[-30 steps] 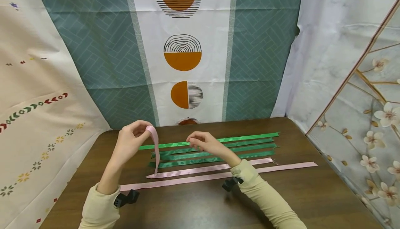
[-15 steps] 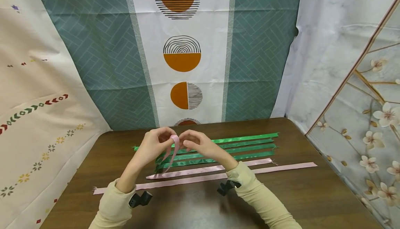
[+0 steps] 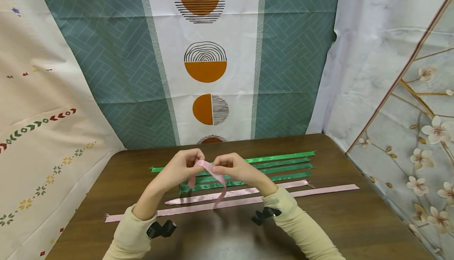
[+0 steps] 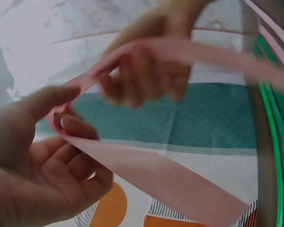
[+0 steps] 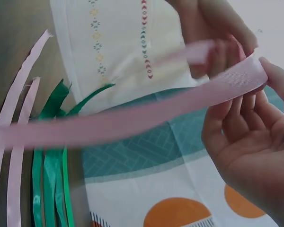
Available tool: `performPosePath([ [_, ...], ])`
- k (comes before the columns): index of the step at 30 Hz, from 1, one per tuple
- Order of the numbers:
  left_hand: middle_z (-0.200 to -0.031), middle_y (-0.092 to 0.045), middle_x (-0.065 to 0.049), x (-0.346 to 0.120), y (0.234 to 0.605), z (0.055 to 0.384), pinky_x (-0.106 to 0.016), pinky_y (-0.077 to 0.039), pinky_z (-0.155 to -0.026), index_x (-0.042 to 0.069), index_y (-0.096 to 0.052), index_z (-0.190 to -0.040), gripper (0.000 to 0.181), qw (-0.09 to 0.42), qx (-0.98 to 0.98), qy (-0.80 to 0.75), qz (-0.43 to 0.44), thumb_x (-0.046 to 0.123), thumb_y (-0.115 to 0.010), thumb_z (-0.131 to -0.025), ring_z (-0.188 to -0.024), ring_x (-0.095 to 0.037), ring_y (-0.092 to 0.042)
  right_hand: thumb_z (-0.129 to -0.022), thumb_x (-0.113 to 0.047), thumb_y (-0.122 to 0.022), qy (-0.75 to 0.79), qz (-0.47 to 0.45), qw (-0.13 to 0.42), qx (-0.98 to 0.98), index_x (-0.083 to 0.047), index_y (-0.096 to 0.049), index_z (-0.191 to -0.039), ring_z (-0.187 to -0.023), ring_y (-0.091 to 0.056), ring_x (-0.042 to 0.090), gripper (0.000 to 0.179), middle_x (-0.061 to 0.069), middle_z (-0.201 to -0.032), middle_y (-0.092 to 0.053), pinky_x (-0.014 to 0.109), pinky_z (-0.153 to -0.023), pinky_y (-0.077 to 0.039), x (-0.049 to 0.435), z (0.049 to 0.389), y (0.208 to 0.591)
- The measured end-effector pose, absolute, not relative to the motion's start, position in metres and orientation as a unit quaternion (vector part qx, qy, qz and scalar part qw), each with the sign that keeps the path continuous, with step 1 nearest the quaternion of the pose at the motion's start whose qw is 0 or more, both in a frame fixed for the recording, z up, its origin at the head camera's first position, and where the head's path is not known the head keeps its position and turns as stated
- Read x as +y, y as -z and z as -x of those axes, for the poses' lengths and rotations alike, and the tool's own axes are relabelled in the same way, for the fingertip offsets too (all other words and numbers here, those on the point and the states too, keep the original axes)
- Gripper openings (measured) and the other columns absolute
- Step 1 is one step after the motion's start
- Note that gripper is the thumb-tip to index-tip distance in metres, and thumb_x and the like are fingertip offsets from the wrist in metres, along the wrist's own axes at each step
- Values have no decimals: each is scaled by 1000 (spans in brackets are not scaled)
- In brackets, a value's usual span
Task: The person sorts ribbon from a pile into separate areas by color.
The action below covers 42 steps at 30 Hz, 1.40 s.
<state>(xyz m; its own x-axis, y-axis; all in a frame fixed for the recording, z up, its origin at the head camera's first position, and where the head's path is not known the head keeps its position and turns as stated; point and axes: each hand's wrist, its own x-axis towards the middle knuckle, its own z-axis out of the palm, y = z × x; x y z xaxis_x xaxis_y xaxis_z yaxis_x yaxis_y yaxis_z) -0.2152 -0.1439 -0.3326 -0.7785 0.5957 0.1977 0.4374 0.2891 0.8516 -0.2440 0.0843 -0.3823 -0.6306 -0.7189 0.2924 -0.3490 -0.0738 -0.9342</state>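
Between my two hands a pink ribbon (image 3: pixel 217 174) hangs over the table, its two ends dangling. My left hand (image 3: pixel 181 170) pinches it between thumb and fingers; the left wrist view shows the ribbon (image 4: pixel 146 172) looped around those fingertips. My right hand (image 3: pixel 237 168) pinches the same ribbon a short way along, thumb on top, as the right wrist view of the ribbon (image 5: pixel 232 82) shows. Below the hands lie two more pink ribbons, a shorter one (image 3: pixel 283 185) and a longer one (image 3: pixel 324 191). Behind these run several dark green ribbons (image 3: pixel 291 168) and one bright green ribbon (image 3: pixel 280 157).
The ribbons lie roughly parallel across a brown wooden table (image 3: pixel 213 236). A patterned curtain (image 3: pixel 294 55) hangs at the back, with a cream cloth (image 3: pixel 53 134) on the left and a floral cloth (image 3: pixel 400 134) on the right.
The left hand has brought the pink ribbon rightward to the middle. The right hand, holding nothing at first, has taken hold of it, and one end now hangs toward the front.
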Motion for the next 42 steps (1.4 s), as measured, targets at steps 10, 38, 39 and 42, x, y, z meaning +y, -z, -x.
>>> performPosePath([
  [10, -64, -46, 0, -173, 335, 214, -24, -39, -43, 3, -61, -93, 10, 166, 775, -482, -374, 13, -60, -95, -48, -23, -40, -102, -16, -47, 602, 433, 216, 635, 6, -51, -93, -45, -45, 8, 24, -2, -57, -45, 26, -42, -36, 109, 242, 385],
  [38, -63, -39, -13, -222, 359, 221, -28, -38, -51, 3, -62, -95, 11, 175, 781, -478, -361, 9, -53, -98, -54, -17, -39, -101, -16, -50, 557, 362, 196, 721, 5, -56, -92, -48, -35, 17, 24, -4, -59, -40, 29, -44, -30, 193, 249, 401],
  [39, -64, -40, -12, -224, 360, 221, -27, -38, -51, 3, -62, -95, 11, 176, 784, -475, -359, 9, -53, -98, -55, -13, -40, -101, -16, -50, 557, 358, 198, 723, 6, -56, -92, -48, -34, 16, 24, -4, -58, -39, 30, -43, -28, 196, 248, 403],
  [42, -65, -43, -9, -230, 365, 221, -25, -40, -52, 3, -63, -96, 12, 183, 790, -467, -352, 10, -54, -98, -57, -11, -42, -100, -16, -52, 558, 341, 205, 728, 5, -56, -92, -47, -33, 14, 23, -5, -58, -38, 32, -42, -25, 207, 246, 406],
])
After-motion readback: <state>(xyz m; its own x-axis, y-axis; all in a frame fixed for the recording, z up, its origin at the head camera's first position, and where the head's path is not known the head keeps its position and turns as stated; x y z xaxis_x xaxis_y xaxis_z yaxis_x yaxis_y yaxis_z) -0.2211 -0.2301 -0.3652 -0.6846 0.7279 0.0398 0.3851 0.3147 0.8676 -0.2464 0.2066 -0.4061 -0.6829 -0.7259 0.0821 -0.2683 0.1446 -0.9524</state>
